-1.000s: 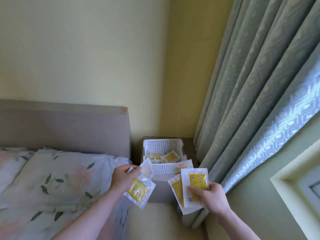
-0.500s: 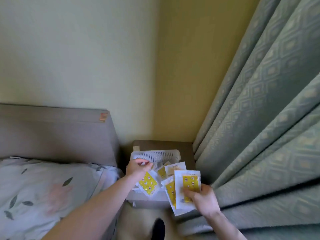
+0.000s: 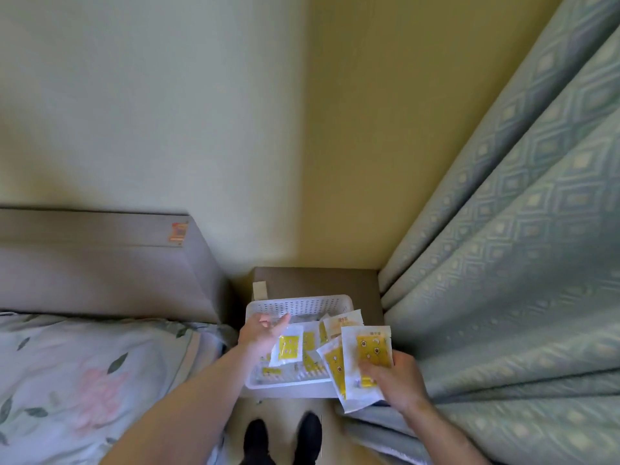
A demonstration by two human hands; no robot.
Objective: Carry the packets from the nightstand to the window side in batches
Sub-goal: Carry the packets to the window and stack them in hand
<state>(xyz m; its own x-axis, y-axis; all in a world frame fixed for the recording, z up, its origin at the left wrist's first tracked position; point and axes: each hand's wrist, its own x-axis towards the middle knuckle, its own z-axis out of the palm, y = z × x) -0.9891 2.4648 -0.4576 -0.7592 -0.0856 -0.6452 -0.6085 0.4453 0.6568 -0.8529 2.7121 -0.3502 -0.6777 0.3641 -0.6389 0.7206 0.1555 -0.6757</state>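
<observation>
Packets [image 3: 365,360] fanned under right fingers [image 3: 372,368], over basket [image 3: 298,305]

Soft, dim daylight fills the view, the curtain [image 3: 503,263] bends with wide-angle distortion, and everything looks slightly blurred.

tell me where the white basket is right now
In the head view the white basket sits low at centre on the brown nightstand, between the bed headboard and the curtain.
</observation>
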